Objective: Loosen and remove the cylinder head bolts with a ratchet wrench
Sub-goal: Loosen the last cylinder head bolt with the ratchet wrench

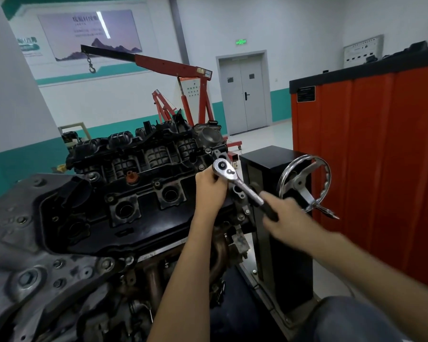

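Visible items: one ratchet wrench (242, 187); two hands, left hand (209, 187) and right hand (286, 218); one engine (124, 193); one handwheel (304, 183); two red hoists, one large (173, 67), one folded (162, 107).

Under the ratchet head (223, 168), centre of frame: socket and bolt hidden by the left hand (211, 187). Right hand (286, 218), centre right: motion-blurred, fingers indistinct, covering the black handle's end. Wall poster (89, 33), upper left: lettering too blurred to read. Engine (84, 218): cut off at left and bottom edges.
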Tool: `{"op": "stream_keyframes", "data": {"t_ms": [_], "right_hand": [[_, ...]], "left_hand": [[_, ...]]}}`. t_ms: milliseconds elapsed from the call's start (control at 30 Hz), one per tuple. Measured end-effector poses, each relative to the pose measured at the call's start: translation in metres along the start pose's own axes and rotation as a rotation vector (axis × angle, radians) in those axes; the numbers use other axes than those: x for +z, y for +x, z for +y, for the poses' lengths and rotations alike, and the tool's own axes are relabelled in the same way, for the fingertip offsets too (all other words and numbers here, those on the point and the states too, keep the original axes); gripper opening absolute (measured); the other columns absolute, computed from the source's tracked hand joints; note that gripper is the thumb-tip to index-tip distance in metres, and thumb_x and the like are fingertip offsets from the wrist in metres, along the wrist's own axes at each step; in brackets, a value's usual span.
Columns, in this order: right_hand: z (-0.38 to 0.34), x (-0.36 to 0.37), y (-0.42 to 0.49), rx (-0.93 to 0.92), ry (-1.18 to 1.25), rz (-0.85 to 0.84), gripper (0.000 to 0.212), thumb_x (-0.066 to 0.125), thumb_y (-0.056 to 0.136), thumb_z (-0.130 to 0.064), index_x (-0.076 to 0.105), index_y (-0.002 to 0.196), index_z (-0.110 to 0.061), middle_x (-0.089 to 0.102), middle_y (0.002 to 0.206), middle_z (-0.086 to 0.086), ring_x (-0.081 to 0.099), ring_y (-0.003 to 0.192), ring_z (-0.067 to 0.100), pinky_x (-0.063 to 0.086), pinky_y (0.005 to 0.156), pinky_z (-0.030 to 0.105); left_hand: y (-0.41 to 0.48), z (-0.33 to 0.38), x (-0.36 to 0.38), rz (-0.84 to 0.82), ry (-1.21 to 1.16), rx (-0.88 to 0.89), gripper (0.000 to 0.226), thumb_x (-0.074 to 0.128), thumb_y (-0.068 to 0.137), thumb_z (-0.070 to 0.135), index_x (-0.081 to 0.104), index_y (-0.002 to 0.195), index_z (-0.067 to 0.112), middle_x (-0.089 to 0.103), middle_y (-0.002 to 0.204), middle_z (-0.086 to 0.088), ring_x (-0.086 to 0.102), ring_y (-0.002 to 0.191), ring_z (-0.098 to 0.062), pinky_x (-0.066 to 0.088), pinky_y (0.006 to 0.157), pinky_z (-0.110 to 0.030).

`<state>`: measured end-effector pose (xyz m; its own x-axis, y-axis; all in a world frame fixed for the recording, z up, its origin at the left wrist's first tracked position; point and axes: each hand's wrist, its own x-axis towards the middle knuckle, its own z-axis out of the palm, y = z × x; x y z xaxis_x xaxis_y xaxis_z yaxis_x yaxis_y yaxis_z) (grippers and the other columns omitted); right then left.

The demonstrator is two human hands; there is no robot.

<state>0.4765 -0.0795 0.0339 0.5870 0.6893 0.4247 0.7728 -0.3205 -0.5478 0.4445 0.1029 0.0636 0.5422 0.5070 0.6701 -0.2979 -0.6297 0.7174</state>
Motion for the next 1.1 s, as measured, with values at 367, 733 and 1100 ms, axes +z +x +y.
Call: {"op": "stream_keyframes", "data": {"t_ms": [367,733,1100], "right_hand": [[0.000,-0.012,0.009,-0.095,-0.285,0.098,0.020,0.058,0.088,-0.016,0.042,0.097,-0.025,0.050,0.071,-0.008,0.057,0.064,0.013,0.040,0.050,0.017],[-0.036,0.061,-0.017,0.098,0.319,0.077,0.027,0.056,0.084,-0.005,0.048,0.105,-0.020,0.056,0.070,0.006,0.054,0.053,0.014,0.048,0.048,0.029],[0.012,-0.062,0.053,-0.302,-0.650,0.052,0.016,0.055,0.089,-0.019,0.042,0.098,-0.024,0.047,0.074,-0.009,0.054,0.068,0.016,0.030,0.055,0.020]], "left_hand": [[-0.003,-0.001,0.003,0.103,-0.102,-0.043,0.032,0.053,0.089,-0.004,0.056,0.060,0.009,0.051,0.059,0.000,0.044,0.062,-0.009,0.034,0.058,-0.026],[0.000,-0.002,0.000,0.051,-0.086,-0.069,0.052,0.062,0.092,0.011,0.052,0.046,0.030,0.041,0.042,0.015,0.036,0.045,0.003,0.029,0.050,-0.014],[-0.005,0.000,0.002,0.131,0.010,0.036,0.035,0.056,0.087,0.000,0.044,0.055,0.008,0.041,0.052,0.004,0.037,0.048,0.001,0.030,0.048,-0.014]]}}
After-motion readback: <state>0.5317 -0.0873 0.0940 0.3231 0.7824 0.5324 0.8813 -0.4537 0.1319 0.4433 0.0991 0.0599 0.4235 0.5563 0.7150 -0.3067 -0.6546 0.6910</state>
